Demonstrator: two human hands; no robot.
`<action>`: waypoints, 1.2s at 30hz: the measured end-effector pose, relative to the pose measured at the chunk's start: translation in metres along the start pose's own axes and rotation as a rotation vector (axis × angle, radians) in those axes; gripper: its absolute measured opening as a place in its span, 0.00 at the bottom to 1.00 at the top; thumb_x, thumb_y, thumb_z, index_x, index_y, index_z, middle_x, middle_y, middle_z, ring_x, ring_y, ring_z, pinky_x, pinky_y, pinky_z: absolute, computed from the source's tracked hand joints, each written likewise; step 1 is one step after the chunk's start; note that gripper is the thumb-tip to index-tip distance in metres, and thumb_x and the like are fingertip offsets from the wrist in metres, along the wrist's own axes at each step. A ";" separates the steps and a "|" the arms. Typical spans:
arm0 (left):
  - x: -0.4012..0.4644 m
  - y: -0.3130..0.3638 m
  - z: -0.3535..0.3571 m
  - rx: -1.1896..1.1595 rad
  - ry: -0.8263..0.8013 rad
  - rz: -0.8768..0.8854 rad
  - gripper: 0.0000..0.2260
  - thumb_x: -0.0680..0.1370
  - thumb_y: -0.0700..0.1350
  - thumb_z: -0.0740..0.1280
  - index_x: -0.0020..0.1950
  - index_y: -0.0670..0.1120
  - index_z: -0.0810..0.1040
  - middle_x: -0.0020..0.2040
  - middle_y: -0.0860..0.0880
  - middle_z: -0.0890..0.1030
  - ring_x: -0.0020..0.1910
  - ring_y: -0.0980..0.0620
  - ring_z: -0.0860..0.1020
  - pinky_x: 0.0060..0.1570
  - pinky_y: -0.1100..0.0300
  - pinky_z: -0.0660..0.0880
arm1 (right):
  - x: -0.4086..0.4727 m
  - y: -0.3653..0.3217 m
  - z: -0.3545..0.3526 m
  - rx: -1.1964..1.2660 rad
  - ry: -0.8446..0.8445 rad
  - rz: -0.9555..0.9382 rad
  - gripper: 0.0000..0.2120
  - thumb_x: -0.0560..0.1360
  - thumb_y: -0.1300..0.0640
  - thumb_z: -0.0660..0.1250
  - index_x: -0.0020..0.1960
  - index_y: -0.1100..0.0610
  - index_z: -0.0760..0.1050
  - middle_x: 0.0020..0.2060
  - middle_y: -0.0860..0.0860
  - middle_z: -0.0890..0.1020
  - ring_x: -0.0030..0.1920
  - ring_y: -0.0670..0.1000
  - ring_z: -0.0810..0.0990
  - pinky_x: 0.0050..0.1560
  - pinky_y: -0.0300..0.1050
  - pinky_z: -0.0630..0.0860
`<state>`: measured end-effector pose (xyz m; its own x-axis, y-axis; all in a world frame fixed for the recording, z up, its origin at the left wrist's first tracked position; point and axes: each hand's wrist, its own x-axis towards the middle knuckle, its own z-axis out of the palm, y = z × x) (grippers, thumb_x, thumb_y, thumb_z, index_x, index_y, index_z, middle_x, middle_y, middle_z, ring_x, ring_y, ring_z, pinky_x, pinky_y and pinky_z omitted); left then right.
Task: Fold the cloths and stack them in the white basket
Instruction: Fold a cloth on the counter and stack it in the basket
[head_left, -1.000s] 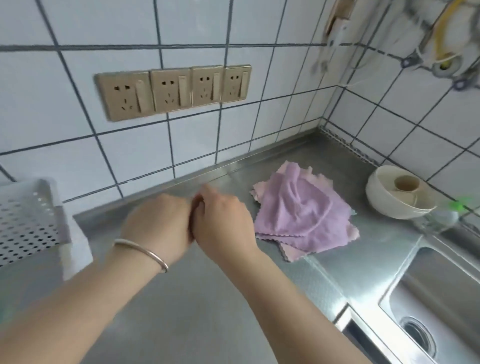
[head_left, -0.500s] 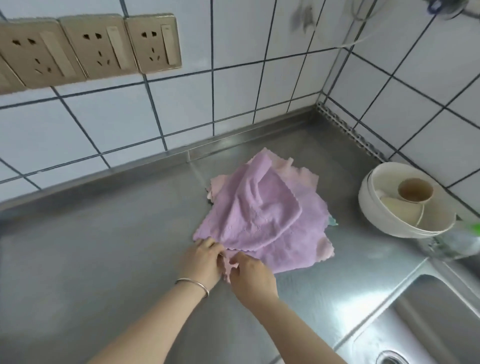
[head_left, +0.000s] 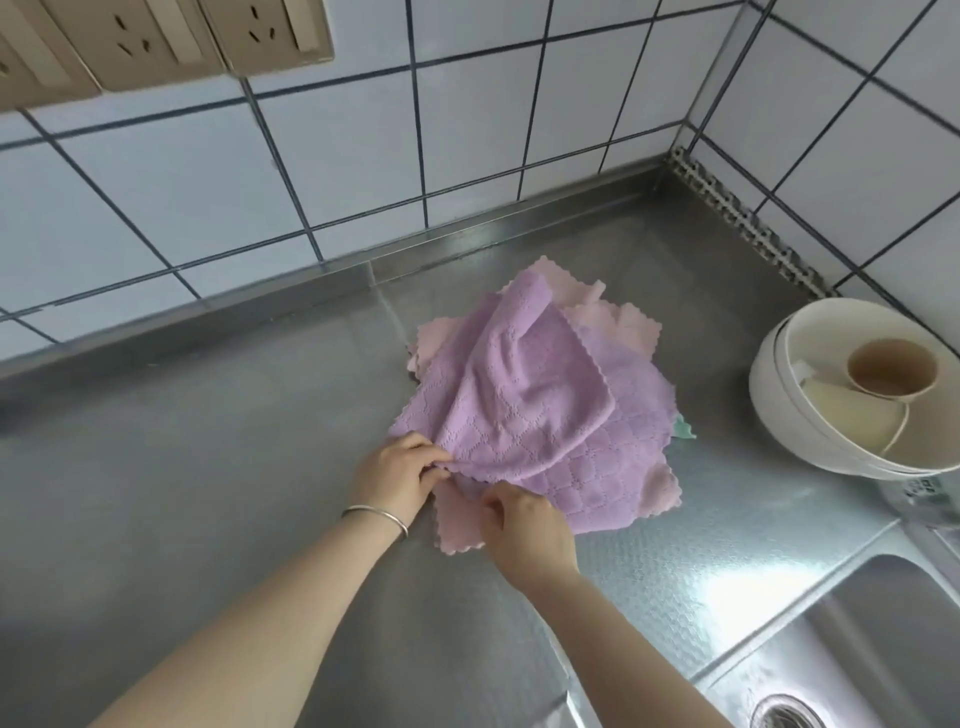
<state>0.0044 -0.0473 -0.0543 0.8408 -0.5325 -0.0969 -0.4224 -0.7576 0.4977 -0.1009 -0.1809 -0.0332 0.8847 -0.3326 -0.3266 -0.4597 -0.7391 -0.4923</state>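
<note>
Head view, only one. Heap of cloths (head_left: 540, 395) at centre of the frame, on the steel counter (head_left: 208, 467), just below the tiled wall: top lilac cloth (head_left: 519, 400) rumpled and half-turned over a second lilac one, pink cloths (head_left: 457, 525) poking out beneath at the lower and upper edges, a sliver of green at the right. No white basket in frame. Likely handling: light, limp, quilted microfibre, nothing stiff or fragile, prone to sag and drag its neighbours along; best taken by two adjacent corners of the scalloped hem and lifted clear of the pile before folding. Left hand (head_left: 397, 480) at lower centre, palm down, bangle (head_left: 376, 517) on the wrist, thumb and fingers pinched shut on the near corner of the top lilac cloth. Right hand (head_left: 530, 530) just beside it, knuckles up, fingers curled at the lilac edge over the pink corner; closed on cloth by the look, though which layer cannot be told. Both forearms reaching up from the bottom edge. White bowl (head_left: 769, 410) with cups at right, sink (head_left: 857, 649) at lower right.
</note>
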 end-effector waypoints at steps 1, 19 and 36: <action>0.002 0.001 -0.003 -0.033 -0.032 -0.031 0.05 0.70 0.44 0.73 0.45 0.51 0.85 0.45 0.53 0.83 0.42 0.50 0.81 0.40 0.63 0.73 | 0.002 0.000 0.002 -0.004 -0.002 -0.002 0.11 0.75 0.60 0.57 0.53 0.55 0.76 0.45 0.52 0.82 0.44 0.56 0.79 0.38 0.44 0.69; -0.013 0.022 -0.084 0.255 0.275 0.380 0.05 0.67 0.44 0.55 0.42 0.50 0.66 0.29 0.49 0.78 0.20 0.42 0.73 0.16 0.62 0.63 | 0.040 -0.047 -0.040 -0.338 0.666 -0.365 0.06 0.64 0.64 0.61 0.32 0.55 0.75 0.28 0.49 0.75 0.30 0.54 0.73 0.38 0.46 0.66; -0.144 -0.101 -0.268 -0.060 0.006 -0.240 0.08 0.74 0.54 0.68 0.35 0.55 0.75 0.27 0.56 0.72 0.28 0.59 0.69 0.31 0.67 0.64 | 0.024 -0.183 -0.063 -0.346 -0.097 -0.470 0.11 0.80 0.54 0.54 0.53 0.53 0.76 0.50 0.54 0.81 0.51 0.57 0.78 0.46 0.45 0.72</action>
<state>0.0164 0.2074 0.1398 0.9169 -0.3374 -0.2133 -0.1895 -0.8382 0.5114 0.0093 -0.0906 0.1004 0.9687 0.1199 -0.2175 0.0465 -0.9478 -0.3154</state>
